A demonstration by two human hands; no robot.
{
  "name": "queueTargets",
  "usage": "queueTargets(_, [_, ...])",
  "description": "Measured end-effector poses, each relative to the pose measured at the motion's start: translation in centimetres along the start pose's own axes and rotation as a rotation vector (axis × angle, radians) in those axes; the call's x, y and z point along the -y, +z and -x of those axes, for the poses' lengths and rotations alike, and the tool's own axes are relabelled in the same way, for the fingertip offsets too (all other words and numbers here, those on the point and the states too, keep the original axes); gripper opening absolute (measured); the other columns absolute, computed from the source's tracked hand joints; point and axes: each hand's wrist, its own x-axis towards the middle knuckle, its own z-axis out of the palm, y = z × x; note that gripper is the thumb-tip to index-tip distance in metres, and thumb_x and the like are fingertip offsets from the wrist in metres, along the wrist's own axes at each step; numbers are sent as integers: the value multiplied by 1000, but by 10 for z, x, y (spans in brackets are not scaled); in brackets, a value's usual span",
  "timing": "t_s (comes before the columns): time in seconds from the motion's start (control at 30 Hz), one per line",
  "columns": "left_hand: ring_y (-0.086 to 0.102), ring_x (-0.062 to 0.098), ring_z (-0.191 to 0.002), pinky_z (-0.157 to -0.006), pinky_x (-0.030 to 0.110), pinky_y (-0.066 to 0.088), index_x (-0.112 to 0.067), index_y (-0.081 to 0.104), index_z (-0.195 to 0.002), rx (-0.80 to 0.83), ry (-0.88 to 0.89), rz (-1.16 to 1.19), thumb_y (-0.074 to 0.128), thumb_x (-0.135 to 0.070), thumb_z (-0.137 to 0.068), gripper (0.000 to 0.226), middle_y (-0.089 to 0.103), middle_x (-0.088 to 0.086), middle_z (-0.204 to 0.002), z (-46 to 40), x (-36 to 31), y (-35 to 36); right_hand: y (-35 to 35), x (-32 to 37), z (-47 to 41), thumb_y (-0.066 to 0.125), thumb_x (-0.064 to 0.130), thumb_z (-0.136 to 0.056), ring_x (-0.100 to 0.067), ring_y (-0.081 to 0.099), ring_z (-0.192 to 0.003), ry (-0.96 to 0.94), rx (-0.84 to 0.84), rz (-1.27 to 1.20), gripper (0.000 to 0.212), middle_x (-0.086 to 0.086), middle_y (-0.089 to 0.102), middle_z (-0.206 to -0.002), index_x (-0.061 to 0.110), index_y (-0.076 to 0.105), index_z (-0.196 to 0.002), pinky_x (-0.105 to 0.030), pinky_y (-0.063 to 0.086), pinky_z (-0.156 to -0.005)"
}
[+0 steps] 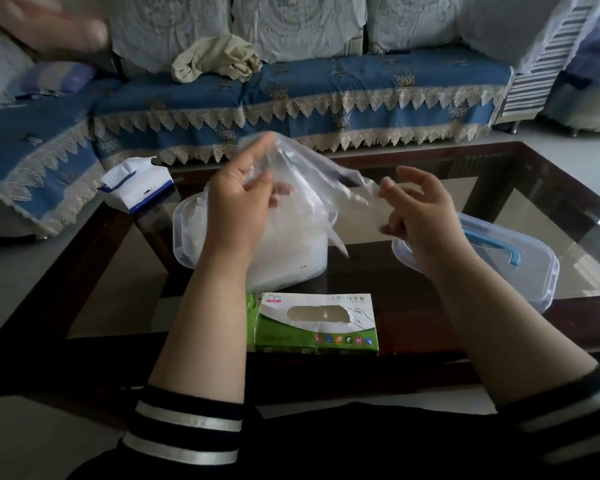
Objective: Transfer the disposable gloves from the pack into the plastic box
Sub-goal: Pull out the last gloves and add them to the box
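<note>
A clear disposable glove (309, 174) is stretched in the air above the translucent plastic box (291, 258), which stands on the glass table and holds a heap of clear gloves. My left hand (239, 202) pinches the glove's left part above the box. My right hand (416, 213) pinches the glove's right end between thumb and fingertips, its other fingers curled. The green and white glove pack (314, 323) lies flat on the table just in front of the box, its oval opening facing up.
The box's clear lid (520, 265) with a blue handle lies to the right, under my right wrist. A white and blue tissue pack (135, 185) stands at the table's back left. Behind the dark-framed glass table (499, 188) is a blue-covered sofa (326, 88) with a crumpled cloth.
</note>
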Motion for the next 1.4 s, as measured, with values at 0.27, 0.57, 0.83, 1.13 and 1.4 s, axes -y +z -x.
queueTargets(0.27, [48,18,-132,-103,21,37,-15,45,-145,-227,-142,-486,54,-19,-98,48,46,2,-148,-21,34,-17,6,-9,8,61,32,-88,0,60,-64,-239,345,663,7,10,63,-81,31,57,-83,-13,50,-60])
queueTargets(0.57, [31,37,-136,-110,47,27,-14,43,-142,-187,-266,-1061,55,-42,-94,58,40,12,-149,-17,42,-26,29,-32,23,72,37,-82,-3,60,-79,-187,703,952,11,14,62,-85,26,70,-84,-21,52,-73])
queueTargets(0.83, [-13,42,-146,-119,55,4,-29,65,-124,-265,-263,-991,58,-44,-93,34,-7,18,-162,-11,45,-35,29,-56,26,66,24,-89,-12,37,-125,-185,919,1040,17,9,41,-139,35,70,-101,-34,37,-106])
queueTargets(1.13, [63,7,-73,-65,10,48,-13,68,-100,112,355,-594,59,-23,-96,14,65,-8,-86,42,17,-9,31,-77,25,53,16,-95,-17,25,-138,-325,944,1269,44,21,14,-157,48,58,-124,-38,38,-104])
queueTargets(1.4, [47,25,-129,-105,41,44,-27,13,-151,981,-318,-968,68,-34,-89,84,41,1,-149,57,47,1,35,-97,32,55,29,-94,-17,39,-130,-466,877,1260,24,11,35,-151,26,69,-114,-25,37,-91])
